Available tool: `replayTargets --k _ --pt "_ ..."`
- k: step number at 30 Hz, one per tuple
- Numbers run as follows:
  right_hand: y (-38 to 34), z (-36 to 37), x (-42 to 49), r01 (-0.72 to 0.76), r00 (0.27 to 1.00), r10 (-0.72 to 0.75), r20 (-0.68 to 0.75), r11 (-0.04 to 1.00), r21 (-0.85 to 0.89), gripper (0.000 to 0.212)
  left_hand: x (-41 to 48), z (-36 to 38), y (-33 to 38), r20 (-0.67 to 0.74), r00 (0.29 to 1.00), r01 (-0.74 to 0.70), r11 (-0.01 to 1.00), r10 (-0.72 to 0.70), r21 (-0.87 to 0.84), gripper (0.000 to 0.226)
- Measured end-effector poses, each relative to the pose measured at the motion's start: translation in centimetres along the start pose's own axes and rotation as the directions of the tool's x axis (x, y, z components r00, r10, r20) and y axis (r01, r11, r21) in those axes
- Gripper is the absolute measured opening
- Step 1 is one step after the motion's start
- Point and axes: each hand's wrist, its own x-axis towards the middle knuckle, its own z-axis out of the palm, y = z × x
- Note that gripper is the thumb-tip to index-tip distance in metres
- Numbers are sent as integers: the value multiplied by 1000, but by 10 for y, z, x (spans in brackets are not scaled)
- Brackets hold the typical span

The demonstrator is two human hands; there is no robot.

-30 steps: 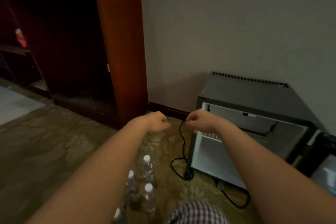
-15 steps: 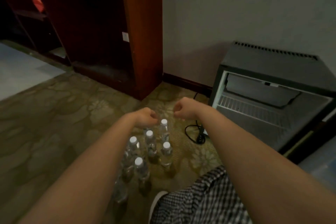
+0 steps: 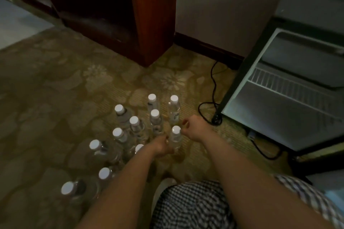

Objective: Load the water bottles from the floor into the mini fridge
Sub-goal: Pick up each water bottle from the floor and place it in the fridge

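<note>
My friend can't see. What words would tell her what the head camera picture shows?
A person's left hand and right hand, fingers curled, flank one water bottle among a cluster of upright white-capped bottles on patterned carpet. At right stands an open mini fridge with a wire shelf; a black cord lies beside it.

Floor: carpet [image 3: 65, 80] was olive, flower-patterned.
Wall: pale wall [image 3: 223, 5] met dark baseboard [image 3: 204, 46].
Furniture: wooden cabinet [image 3: 152, 15] stood alongside.
Light: was dim.
</note>
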Motion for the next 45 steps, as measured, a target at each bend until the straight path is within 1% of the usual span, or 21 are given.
replayTargets --k 2,4,6,7,10,13,14,16,18,20,22,24,25,27,29,31,34,36,39,42,45 --pt "3 7 11 -16 1000 16 5 1000 13 32 12 9 -7 -28 1000 3 994 -6 -109 59" --pt "6 17 19 -36 999 35 31 999 27 34 22 18 -12 -137 990 -15 974 -17 -227 57" --pt "8 31 27 -49 997 46 60 997 57 34 35 28 -20 -264 964 -72 968 7 -240 62" --pt "8 37 31 -52 997 48 68 997 60 34 41 33 -25 -286 958 -97 972 32 -215 68" --pt "6 52 40 -55 995 57 78 998 -26 35 55 43 -35 -255 962 -139 976 92 -170 81" --pt "4 59 48 -14 999 25 48 979 -205 35 58 45 -42 -254 959 -180 958 121 -223 99" --pt "3 60 51 -3 999 12 39 975 -221 34 60 46 -44 -254 960 -183 953 120 -241 103" --pt "0 61 56 9 999 -3 34 980 -199 31 60 44 -47 -254 961 -181 949 113 -260 107" --pt "1 62 57 -5 1000 8 21 994 -114 32 60 41 -46 -237 964 -181 953 123 -242 103" --pt "5 61 54 -25 1000 25 10 999 44 31 58 39 -44 -218 967 -176 960 128 -217 98" --pt "9 55 48 -4 1000 10 -29 981 193 25 53 38 -40 -216 969 -169 959 119 -228 89" --pt "9 45 41 32 998 -16 -61 965 261 12 46 38 -33 -231 963 -195 946 136 -258 80" --pt "7 38 36 59 996 -39 -78 960 275 12 41 38 -29 -241 959 -216 940 152 -266 74" --pt "-1 22 26 111 991 -85 -101 952 285 23 29 36 -20 -249 954 -238 930 168 -282 62" --pt "-9 6 17 155 984 -122 -131 947 280 21 19 31 -11 -268 945 -265 916 185 -301 64" --pt "-15 -10 5 196 976 -159 -151 943 269 25 8 25 -2 -286 939 -278 909 190 -310 62" --pt "-20 -30 -16 259 958 -217 -188 935 241 29 -8 16 13 -338 915 -311 921 222 -236 50" --pt "-21 -44 -29 275 948 -226 -224 936 221 30 -18 12 26 -365 897 -328 929 249 -173 50" --pt "-19 -70 -54 296 928 -227 -296 931 214 30 -38 7 58 -353 888 -359 924 294 -134 48" --pt "-14 -103 -80 339 894 -244 -376 917 212 25 -58 5 95 -334 878 -405 903 342 -142 45" --pt "-5 -139 -105 392 852 -278 -445 901 187 28 -76 8 134 -375 833 -486 861 406 -147 52"
